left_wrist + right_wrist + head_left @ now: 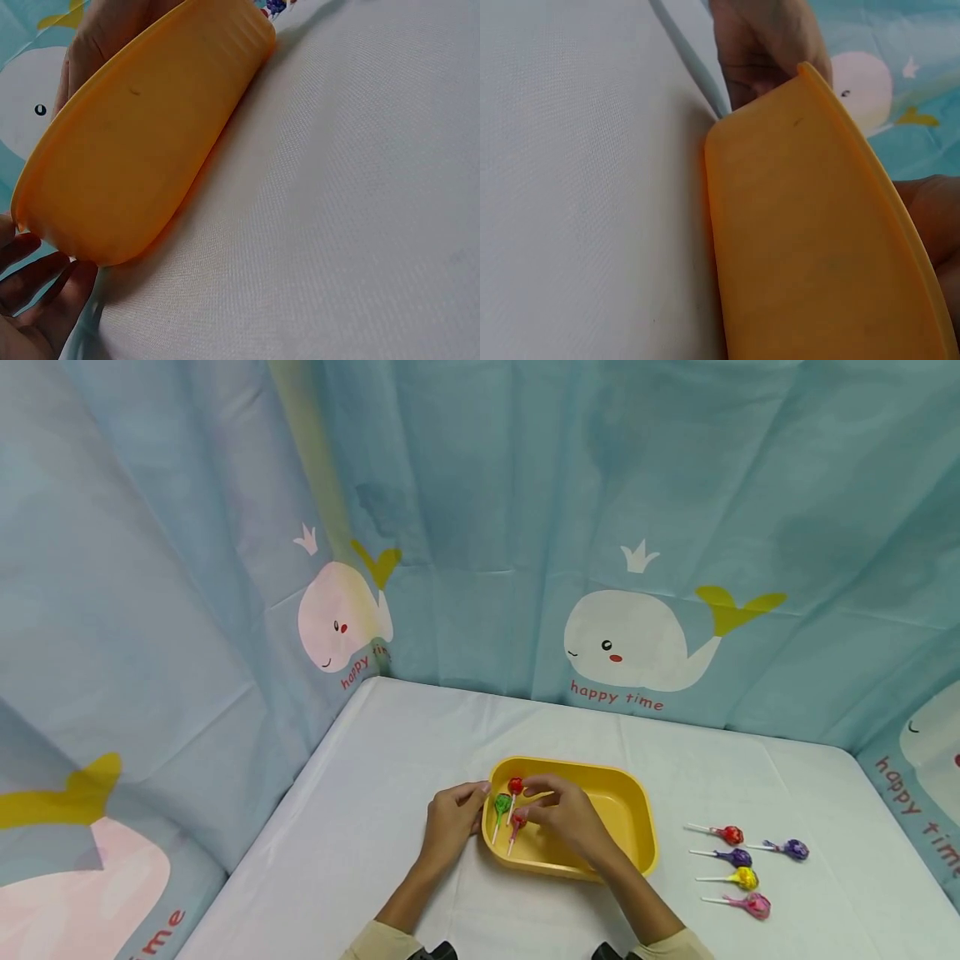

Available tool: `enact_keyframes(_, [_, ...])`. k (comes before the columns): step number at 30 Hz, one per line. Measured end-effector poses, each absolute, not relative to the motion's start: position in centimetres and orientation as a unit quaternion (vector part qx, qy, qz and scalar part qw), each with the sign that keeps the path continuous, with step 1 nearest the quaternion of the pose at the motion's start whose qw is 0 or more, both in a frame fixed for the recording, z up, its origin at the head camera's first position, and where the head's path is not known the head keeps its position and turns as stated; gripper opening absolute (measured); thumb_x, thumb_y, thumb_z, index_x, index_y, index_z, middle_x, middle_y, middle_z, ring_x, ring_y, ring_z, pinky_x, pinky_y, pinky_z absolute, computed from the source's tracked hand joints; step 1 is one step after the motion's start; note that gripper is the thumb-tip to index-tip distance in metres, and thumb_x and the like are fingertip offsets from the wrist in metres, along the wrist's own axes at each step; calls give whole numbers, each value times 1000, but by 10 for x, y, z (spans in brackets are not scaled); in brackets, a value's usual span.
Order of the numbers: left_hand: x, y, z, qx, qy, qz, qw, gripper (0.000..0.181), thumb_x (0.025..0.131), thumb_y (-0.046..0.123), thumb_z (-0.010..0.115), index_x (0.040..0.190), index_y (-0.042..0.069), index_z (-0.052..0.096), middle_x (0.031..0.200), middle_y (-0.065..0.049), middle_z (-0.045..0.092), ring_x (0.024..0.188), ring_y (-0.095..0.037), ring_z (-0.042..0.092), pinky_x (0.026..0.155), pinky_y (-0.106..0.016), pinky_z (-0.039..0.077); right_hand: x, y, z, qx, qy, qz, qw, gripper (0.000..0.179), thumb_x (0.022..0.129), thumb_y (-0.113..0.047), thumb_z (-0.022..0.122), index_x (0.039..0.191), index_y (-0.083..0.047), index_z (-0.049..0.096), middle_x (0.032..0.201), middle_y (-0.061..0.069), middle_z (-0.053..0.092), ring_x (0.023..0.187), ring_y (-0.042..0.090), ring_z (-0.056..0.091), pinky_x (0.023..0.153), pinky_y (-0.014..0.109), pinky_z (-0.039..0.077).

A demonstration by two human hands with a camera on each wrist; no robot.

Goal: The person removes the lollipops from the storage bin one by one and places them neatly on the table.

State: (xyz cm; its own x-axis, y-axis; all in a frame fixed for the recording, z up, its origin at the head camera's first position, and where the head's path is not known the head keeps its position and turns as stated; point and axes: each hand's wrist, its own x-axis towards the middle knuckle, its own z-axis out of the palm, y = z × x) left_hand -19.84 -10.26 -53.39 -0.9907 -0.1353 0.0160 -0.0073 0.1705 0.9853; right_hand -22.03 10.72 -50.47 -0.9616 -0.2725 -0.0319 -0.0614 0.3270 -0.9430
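A yellow plastic tray [621, 802] sits on the white-covered table. At its left end, my left hand [450, 822] holds the rim, thumb near the top edge and fingers against the outer wall, as the left wrist view shows. Inside the left part lie a green lollipop [502, 804], a red lollipop [515, 787] and a pinkish-red lollipop [517, 821]. My right hand [566, 814] reaches over the front rim into the tray. Its thumb and fingertips are spread apart, close beside the pinkish-red lollipop's head. In the right wrist view the tray wall hides the fingertips.
Right of the tray, several lollipops lie on the tablecloth: a red one [731, 835], two purple ones [738, 857] [795, 849], a yellow one [746, 878] and a pink one [756, 906]. A blue whale-print curtain [480, 527] hangs behind the table and down its left side.
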Motion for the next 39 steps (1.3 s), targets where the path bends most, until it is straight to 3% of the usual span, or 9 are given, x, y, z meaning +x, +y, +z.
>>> enact_keyframes(8, [-198,-103,-534,51,-763,-641,56,34,103,35,72,120,6,81,109,-10,80,85,-15,73,66,-19,61,-222,103,-508,-101,844,-516,103,33,92,-14,85,121,-5,74,114,8,74,95,21,71,80,34,64])
enact_keyframes(15, [-197,-104,-534,51,-766,-639,53,34,104,35,71,120,7,81,104,-10,80,77,-12,70,63,-17,59,-221,98,-510,-115,848,-508,100,28,88,-3,84,114,-2,75,109,10,75,94,25,72,85,40,64])
enact_keyframes(20, [-197,-104,-533,48,-765,-639,55,34,104,35,71,120,6,81,106,-10,80,81,-14,72,64,-18,60,-221,94,-509,-128,859,-487,97,25,89,-2,83,113,-1,75,108,9,75,95,25,71,85,40,64])
enact_keyframes(29, [-197,-103,-534,53,-768,-636,55,34,104,35,71,119,6,81,94,-9,78,69,-7,64,60,-17,57,-220,93,-508,-139,875,-454,92,19,91,-1,82,109,-4,77,105,6,76,92,21,68,86,38,64])
enact_keyframes(34, [-197,-102,-535,49,-769,-635,50,34,104,34,71,120,5,81,99,-8,79,72,-7,66,62,-17,59,-219,93,-508,-159,879,-440,84,18,90,4,80,106,-3,77,101,7,75,88,19,67,84,36,63])
enact_keyframes(39, [-199,-103,-535,46,-770,-634,54,33,104,35,71,119,7,81,94,-6,79,67,-6,64,60,-18,57,-220,94,-509,-170,883,-430,78,19,89,4,81,106,-3,77,98,6,74,86,18,65,79,30,61])
